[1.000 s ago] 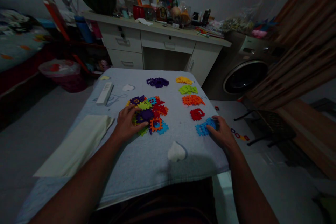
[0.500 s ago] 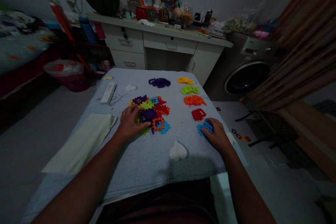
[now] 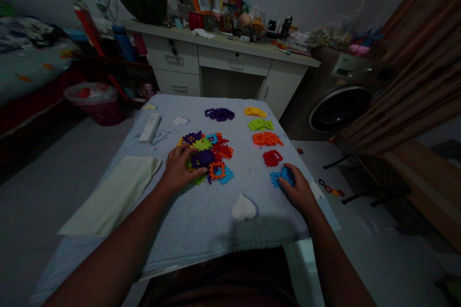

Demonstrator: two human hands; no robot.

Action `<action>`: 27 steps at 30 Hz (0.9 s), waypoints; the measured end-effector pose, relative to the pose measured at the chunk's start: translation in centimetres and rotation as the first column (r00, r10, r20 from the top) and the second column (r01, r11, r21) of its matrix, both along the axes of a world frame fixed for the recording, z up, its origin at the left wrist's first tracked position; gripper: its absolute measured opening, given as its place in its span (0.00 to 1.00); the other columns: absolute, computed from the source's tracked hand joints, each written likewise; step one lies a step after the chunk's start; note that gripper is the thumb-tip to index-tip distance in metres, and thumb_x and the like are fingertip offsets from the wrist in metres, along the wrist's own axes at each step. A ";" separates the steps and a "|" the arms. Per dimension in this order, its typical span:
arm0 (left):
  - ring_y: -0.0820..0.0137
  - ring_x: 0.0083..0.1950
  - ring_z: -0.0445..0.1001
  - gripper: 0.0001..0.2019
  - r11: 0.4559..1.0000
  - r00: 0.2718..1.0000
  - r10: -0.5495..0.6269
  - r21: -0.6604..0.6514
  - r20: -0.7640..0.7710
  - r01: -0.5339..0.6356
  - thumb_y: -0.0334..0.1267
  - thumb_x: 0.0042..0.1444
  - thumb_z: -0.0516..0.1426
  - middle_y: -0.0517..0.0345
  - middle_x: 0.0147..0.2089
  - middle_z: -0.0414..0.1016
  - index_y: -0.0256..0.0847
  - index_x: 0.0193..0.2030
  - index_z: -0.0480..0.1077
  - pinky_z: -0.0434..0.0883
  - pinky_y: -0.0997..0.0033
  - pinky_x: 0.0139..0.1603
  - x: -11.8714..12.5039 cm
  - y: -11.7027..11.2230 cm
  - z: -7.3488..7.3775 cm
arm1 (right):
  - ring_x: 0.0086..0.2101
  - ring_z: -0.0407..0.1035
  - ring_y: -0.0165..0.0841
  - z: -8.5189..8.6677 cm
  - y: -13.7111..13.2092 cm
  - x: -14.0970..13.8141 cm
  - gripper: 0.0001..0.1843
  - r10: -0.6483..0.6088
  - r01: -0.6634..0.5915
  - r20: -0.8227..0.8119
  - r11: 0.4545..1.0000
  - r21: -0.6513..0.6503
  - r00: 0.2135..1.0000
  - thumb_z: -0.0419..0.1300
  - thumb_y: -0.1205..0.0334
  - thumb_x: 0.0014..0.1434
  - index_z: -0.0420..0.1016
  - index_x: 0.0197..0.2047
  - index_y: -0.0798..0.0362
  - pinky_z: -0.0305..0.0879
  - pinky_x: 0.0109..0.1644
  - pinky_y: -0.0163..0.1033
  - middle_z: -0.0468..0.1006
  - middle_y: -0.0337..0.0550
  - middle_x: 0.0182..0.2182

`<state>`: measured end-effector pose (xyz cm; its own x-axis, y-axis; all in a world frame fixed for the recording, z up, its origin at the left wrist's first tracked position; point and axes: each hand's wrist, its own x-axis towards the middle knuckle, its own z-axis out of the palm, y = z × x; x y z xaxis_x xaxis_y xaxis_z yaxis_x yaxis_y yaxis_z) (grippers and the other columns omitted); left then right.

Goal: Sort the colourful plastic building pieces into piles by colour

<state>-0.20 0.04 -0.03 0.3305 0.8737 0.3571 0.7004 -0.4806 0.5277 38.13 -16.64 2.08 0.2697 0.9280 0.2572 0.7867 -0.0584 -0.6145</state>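
A mixed heap of coloured plastic interlocking tiles (image 3: 211,153) lies in the middle of the grey-covered table (image 3: 201,216). My left hand (image 3: 178,169) rests on the heap's near left side, fingers spread over the pieces. My right hand (image 3: 297,189) lies on a small pile of blue tiles (image 3: 279,177) at the table's right edge, fingers curled on them. Beyond the blue pile run sorted piles: red (image 3: 272,157), orange (image 3: 266,138), green (image 3: 260,124), yellow (image 3: 255,112). A purple pile (image 3: 219,114) sits at the back centre.
A crumpled white tissue (image 3: 244,208) lies near the front edge. A folded pale cloth (image 3: 111,192) and a white remote (image 3: 149,127) lie on the left. A desk (image 3: 223,57), a washing machine (image 3: 338,100) and a bin (image 3: 94,101) stand beyond. Loose pieces (image 3: 329,188) lie on the floor at right.
My right hand has drawn in a little over the blue pile, covering more of it. My left hand has stayed on the mixed heap. The view has shifted slightly.
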 end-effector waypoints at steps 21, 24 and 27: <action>0.56 0.64 0.63 0.19 0.999 0.972 0.015 -0.054 0.236 -0.003 0.49 0.65 0.47 0.47 0.58 0.68 0.42 0.52 0.72 0.59 0.49 0.68 -0.1 -0.1 0.4 | 0.56 0.62 0.44 3.9 12.2 -18.2 0.23 0.566 -0.563 0.209 0.822 -0.080 0.797 0.64 0.59 0.58 0.70 0.56 0.53 0.58 0.59 0.51 0.72 0.53 0.55; 0.58 0.63 0.65 0.19 0.998 0.967 0.011 -0.056 0.256 0.003 0.48 0.65 0.46 0.49 0.57 0.70 0.43 0.52 0.72 0.60 0.51 0.67 -0.1 -0.1 0.6 | 0.55 0.63 0.43 2.9 12.5 -18.9 0.20 0.542 -0.537 0.208 0.839 -0.082 0.814 0.65 0.60 0.58 0.73 0.53 0.53 0.58 0.59 0.51 0.72 0.52 0.53; 0.59 0.62 0.66 0.18 0.998 0.967 0.015 -0.068 0.254 0.002 0.48 0.65 0.47 0.50 0.56 0.70 0.44 0.51 0.72 0.61 0.53 0.66 -0.2 -0.2 0.7 | 0.51 0.65 0.40 2.1 12.5 -18.8 0.13 0.521 -0.517 0.176 0.853 -0.070 0.835 0.63 0.65 0.58 0.76 0.47 0.52 0.59 0.58 0.48 0.74 0.48 0.49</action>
<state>-0.35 -0.12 0.67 0.2308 0.9005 0.3686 0.5423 -0.4336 0.7197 19.34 -4.15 4.21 -0.3026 0.9237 0.2351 0.8018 0.3800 -0.4612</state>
